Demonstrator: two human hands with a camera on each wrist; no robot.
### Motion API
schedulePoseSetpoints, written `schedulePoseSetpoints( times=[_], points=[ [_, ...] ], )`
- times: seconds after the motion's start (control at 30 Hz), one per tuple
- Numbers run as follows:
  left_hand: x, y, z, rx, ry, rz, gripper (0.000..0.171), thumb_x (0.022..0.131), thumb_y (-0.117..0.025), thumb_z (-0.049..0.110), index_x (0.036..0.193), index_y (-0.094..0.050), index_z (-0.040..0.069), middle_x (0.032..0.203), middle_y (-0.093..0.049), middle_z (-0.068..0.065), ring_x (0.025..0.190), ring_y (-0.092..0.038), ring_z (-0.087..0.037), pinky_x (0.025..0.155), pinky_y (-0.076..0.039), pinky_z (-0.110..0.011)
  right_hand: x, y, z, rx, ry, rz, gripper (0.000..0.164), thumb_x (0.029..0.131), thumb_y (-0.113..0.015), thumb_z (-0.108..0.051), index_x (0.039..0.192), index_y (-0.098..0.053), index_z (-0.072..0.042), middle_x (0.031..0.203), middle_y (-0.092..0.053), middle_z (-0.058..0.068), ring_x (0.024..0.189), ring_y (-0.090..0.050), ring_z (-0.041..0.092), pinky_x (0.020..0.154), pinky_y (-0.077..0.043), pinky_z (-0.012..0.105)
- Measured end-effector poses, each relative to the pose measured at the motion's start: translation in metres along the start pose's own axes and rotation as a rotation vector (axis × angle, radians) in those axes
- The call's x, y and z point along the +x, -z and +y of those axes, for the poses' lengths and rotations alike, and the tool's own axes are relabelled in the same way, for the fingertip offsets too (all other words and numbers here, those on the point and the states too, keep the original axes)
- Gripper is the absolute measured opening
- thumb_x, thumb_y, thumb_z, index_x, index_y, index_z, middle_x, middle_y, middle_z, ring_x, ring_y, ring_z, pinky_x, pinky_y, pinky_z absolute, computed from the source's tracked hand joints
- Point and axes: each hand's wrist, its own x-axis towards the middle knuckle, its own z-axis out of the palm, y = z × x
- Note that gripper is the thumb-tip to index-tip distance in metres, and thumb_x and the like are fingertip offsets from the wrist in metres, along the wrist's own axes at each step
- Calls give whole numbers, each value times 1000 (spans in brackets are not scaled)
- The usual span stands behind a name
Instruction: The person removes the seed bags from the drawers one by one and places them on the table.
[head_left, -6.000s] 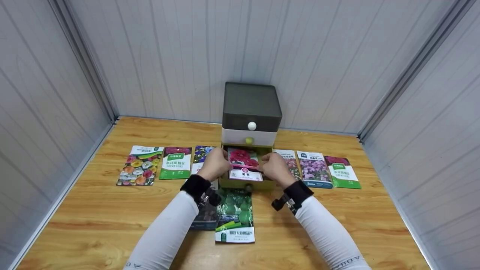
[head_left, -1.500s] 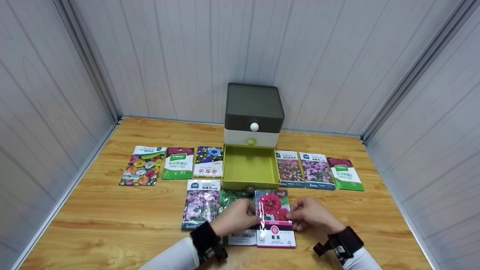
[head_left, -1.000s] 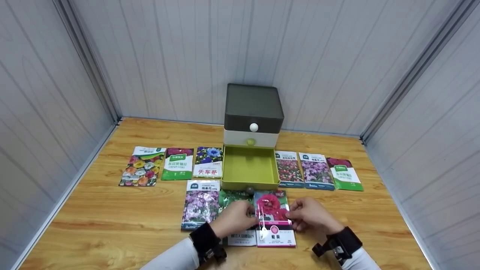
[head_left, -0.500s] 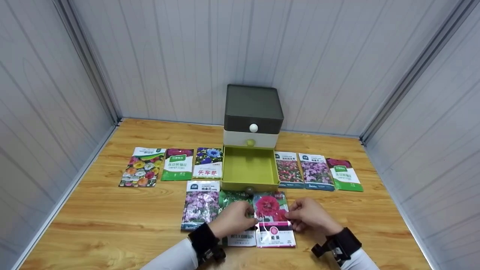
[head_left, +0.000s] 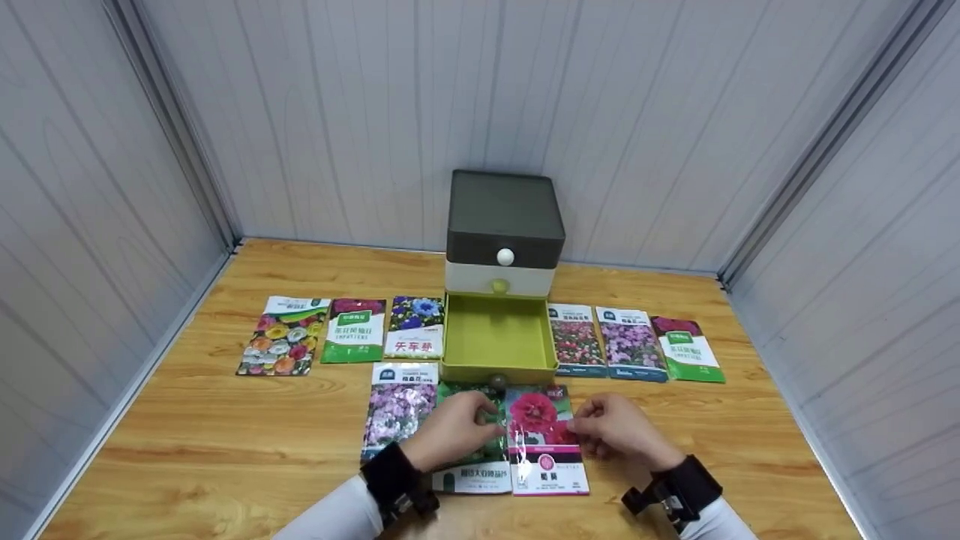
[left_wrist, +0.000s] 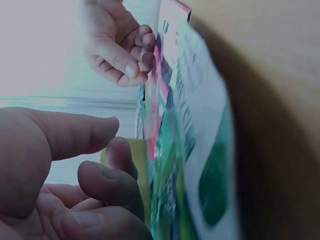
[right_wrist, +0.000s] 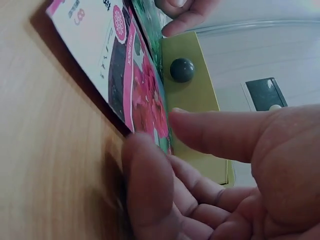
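Observation:
A pink-flower seed packet (head_left: pixel 547 472) lies flat on the table, between my hands and in front of the pulled-out drawer. My right hand (head_left: pixel 622 427) is at its right edge; in the right wrist view a fingertip (right_wrist: pixel 145 160) is by that edge and the thumb (right_wrist: pixel 215 130) stands apart. Over a green seed packet (head_left: pixel 476 478) hovers my left hand (head_left: pixel 450 431), loosely curled with nothing between thumb and fingers, covering part of it. The left wrist view shows a gap between those fingers and the packets. A purple-flower seed packet (head_left: pixel 403 409) is left of the green one.
Behind the packets stands a small drawer cabinet (head_left: pixel 506 202) with its olive bottom drawer (head_left: pixel 499 330) out and bare inside. More seed packets lie in a row: impatiens (head_left: pixel 356 330) and others to the left, a red-flower packet (head_left: pixel 576 337) and others to the right. Panel walls enclose the table.
The pink-flower packet has come out of the drawer and been laid beside the green one. Just now my left hand has let go of its edge and shifted left; the right has barely moved.

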Motion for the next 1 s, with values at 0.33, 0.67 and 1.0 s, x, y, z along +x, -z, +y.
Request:
schedulePoseSetpoints(
  times=[0.33, 0.67, 1.0],
  points=[
    [6, 56, 3, -75, -49, 132, 34, 104, -79, 22, 131, -73, 2, 90, -69, -1, 72, -62, -15, 61, -56, -30, 2, -19, -24, -124, 215, 178, 17, 100, -84, -23, 103, -76, -8, 93, -73, 3, 77, -67, 20, 64, -54, 30],
    [48, 112, 3, 28, -216, 401, 31, 106, -77, 20, 132, -72, 4, 112, -69, -6, 102, -67, -24, 89, -60, -42, 17, -52, -62, -317, 355, 209, 13, 101, -84, -24, 101, -75, -14, 91, -71, -5, 80, -65, 13, 74, -59, 34],
    [86, 148, 12, 312, -394, 560, 41, 105, -80, 18, 140, -70, 0, 142, -63, -17, 114, -66, -34, 82, -61, -46, 32, -77, -70, -838, 751, 432, 19, 97, -86, -18, 104, -71, -8, 86, -71, 4, 67, -67, 20, 59, -58, 36]
  ],
)
